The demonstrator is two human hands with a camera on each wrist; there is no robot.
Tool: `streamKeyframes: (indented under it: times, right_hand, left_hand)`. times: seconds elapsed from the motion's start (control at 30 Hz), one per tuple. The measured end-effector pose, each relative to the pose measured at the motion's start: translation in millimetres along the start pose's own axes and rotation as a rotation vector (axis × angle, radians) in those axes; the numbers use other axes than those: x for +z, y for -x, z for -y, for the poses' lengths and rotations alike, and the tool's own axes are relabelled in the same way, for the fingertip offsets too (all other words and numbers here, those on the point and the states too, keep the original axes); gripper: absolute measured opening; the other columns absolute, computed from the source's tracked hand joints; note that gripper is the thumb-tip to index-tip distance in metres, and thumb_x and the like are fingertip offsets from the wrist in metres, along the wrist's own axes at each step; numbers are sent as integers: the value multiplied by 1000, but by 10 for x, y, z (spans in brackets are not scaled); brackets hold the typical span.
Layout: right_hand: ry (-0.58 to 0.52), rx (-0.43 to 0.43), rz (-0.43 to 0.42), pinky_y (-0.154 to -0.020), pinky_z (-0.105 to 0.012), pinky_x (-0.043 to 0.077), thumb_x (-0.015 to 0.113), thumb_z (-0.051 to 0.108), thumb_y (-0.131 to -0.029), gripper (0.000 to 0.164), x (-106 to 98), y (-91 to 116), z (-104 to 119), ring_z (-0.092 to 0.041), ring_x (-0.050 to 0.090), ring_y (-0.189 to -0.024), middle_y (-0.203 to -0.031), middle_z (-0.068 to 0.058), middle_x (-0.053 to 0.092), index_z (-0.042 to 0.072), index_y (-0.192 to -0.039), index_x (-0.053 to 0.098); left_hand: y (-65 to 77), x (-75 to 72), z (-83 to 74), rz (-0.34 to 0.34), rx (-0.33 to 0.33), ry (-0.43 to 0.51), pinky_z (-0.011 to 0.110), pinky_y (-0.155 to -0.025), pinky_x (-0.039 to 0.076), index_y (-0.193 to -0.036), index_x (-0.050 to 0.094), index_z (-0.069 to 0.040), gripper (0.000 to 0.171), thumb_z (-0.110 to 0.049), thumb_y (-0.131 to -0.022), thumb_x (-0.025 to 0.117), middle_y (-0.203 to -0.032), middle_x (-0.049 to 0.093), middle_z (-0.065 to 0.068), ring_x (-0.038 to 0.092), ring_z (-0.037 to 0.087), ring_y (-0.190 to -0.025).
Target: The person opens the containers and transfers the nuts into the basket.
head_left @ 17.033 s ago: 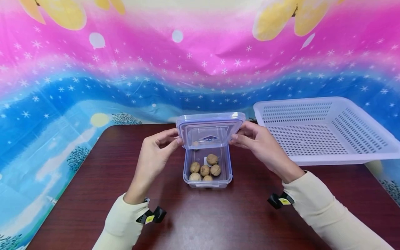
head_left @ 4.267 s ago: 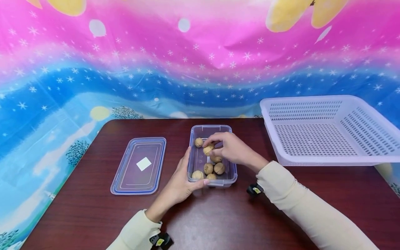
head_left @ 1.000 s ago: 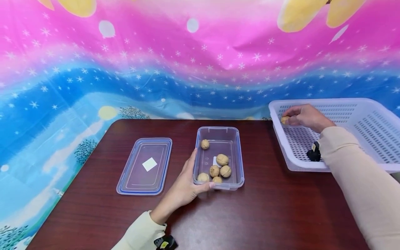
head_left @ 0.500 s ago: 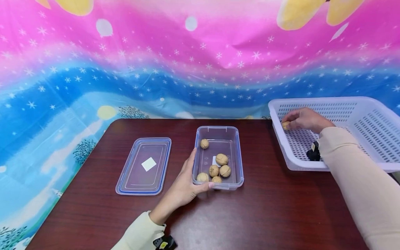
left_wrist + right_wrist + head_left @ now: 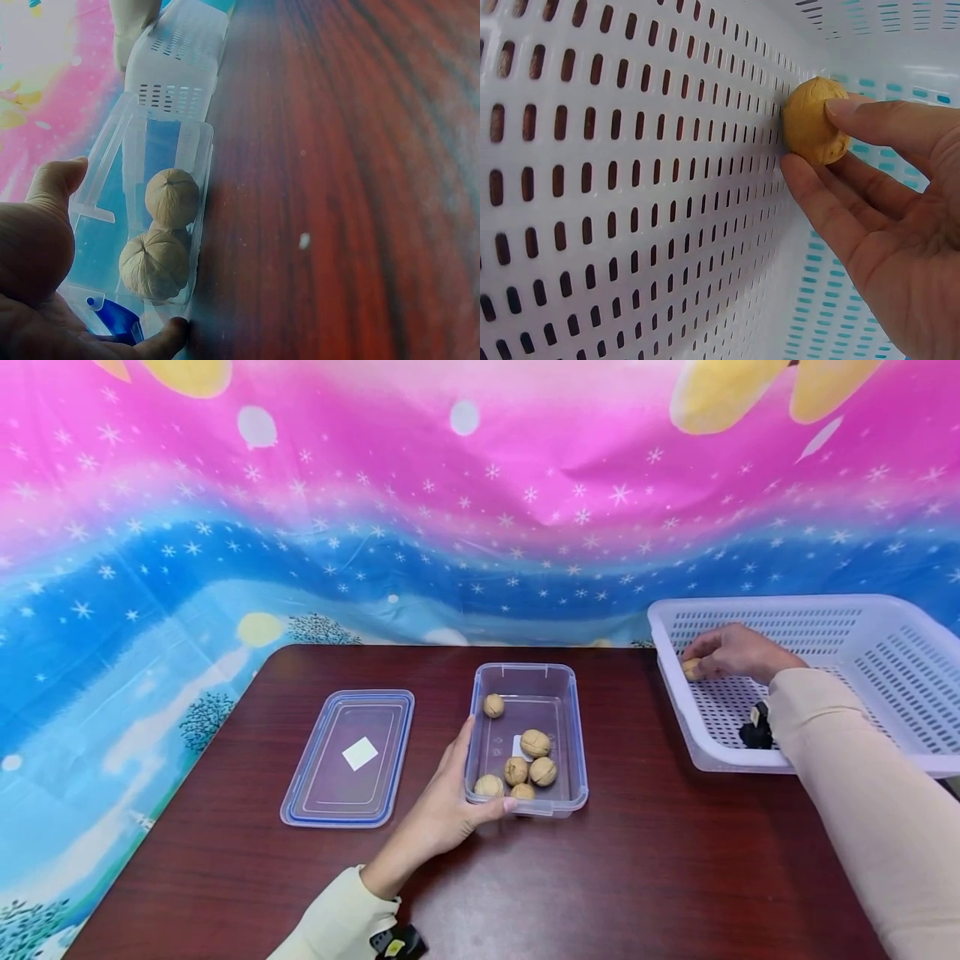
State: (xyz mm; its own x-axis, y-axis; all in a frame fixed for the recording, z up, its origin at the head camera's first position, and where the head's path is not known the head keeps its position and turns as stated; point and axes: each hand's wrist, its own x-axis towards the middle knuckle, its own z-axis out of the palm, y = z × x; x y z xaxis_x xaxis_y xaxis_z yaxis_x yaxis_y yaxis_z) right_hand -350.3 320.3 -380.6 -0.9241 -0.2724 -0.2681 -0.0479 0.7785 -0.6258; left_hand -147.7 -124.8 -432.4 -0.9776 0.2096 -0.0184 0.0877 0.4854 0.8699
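Observation:
My left hand (image 5: 442, 810) holds the near left corner of a clear plastic food container (image 5: 562, 693), thumb over the front rim and fingers along the left wall. Inside lie several walnuts (image 5: 536, 743), most gathered at the near end, with a single walnut (image 5: 493, 706) at the far left. My right hand (image 5: 738, 652) reaches into a white perforated basket (image 5: 693, 739). Between thumb and fingers it pinches a walnut (image 5: 814, 120), close by the basket's wall in the right wrist view.
A clear lid with a blue seal (image 5: 348, 785) and a white square sticker (image 5: 360, 753) lies on the dark wooden table (image 5: 600, 877), left of the container. Behind the table hangs a colourful patterned cloth (image 5: 450, 527). The basket stands at the table's right back.
The lid, earlier in both hands, now lies on the table. The right hand has carried a walnut from the container into the basket, lowering slightly in the last second. The left hand stays put.

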Motion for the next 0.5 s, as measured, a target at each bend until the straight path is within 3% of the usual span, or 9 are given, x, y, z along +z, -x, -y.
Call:
streamKeyframes:
  times: [0.27, 0.4, 0.5]
  right_hand:
    - [6, -12, -2, -85, -38, 61, 71, 4, -94, 42, -8, -3, 10, -17, 69, -99, -134, -34, 62, -13, -131, 63]
    - [35, -16, 6, -89, -43, 60, 70, 2, -94, 43, -7, -3, 21, -31, 67, -109, -136, -35, 61, -13, -132, 62]
    - [75, -25, -1, -97, -54, 56, 71, 2, -91, 47, -12, 6, 50, -45, 62, -119, -138, -37, 59, -14, -134, 60]
  left_hand:
    - [-1, -3, -7, -1, 4, 0, 58, -119, 35, -170, 7, -25, 120, -36, -83, 89, -170, 27, 17, 40, 37, -148]
    - [6, 0, -13, 4, -4, -7, 58, -119, 35, -170, 7, -25, 119, -37, -84, 88, -170, 26, 17, 40, 36, -148]
    - [3, 4, -11, 6, -12, -6, 57, -119, 35, -170, 7, -25, 119, -37, -84, 88, -171, 25, 16, 39, 37, -149]
